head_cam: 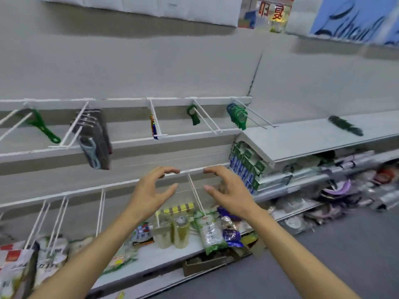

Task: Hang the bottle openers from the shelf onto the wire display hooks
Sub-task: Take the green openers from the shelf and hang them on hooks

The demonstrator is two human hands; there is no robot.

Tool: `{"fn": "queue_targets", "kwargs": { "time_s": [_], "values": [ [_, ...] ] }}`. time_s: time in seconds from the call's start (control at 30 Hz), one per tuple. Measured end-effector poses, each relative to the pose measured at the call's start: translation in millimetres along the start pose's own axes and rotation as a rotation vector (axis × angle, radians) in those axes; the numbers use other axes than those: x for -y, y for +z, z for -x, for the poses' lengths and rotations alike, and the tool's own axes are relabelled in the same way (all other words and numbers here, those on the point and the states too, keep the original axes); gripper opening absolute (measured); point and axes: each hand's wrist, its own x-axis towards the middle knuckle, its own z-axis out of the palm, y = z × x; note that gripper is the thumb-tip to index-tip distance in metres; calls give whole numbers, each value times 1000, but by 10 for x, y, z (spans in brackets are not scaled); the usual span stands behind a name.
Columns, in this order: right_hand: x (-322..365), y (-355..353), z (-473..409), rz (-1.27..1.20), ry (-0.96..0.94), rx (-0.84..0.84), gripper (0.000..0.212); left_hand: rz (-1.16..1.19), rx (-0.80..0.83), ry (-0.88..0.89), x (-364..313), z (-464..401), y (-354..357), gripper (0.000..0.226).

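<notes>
Several dark green bottle openers [345,125] lie in a blurred pile on the grey shelf [302,139] at the right. White wire hooks run along the upper rail. A bunch of green openers [238,116] hangs on the rightmost hook [254,114], and a single green opener [192,115] hangs on the hook beside it. Another green opener [44,127] hangs at the far left. My left hand [151,190] and my right hand [228,190] are held up in front of the lower rail, both empty with fingers curled apart, well below and left of the shelf pile.
Grey carded tools [95,139] and a colourful pack [153,126] hang on other upper hooks. A bare wire hook [195,193] juts out between my hands. Packaged goods [183,229] crowd the lower shelf. Boxes [246,165] and wrapped items fill the space under the right shelf.
</notes>
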Motion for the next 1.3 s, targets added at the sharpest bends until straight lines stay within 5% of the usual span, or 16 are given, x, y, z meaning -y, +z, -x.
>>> {"fn": "queue_targets", "kwargs": {
  "time_s": [0.7, 1.3],
  "values": [
    [-2116, -2888, 1858, 70, 258, -209, 46, 147, 299, 249, -2145, -1010, 3510, 34],
    [-5032, -4767, 1235, 127, 412, -234, 47, 220, 375, 321, -2617, -3526, 6275, 33]
  ]
}}
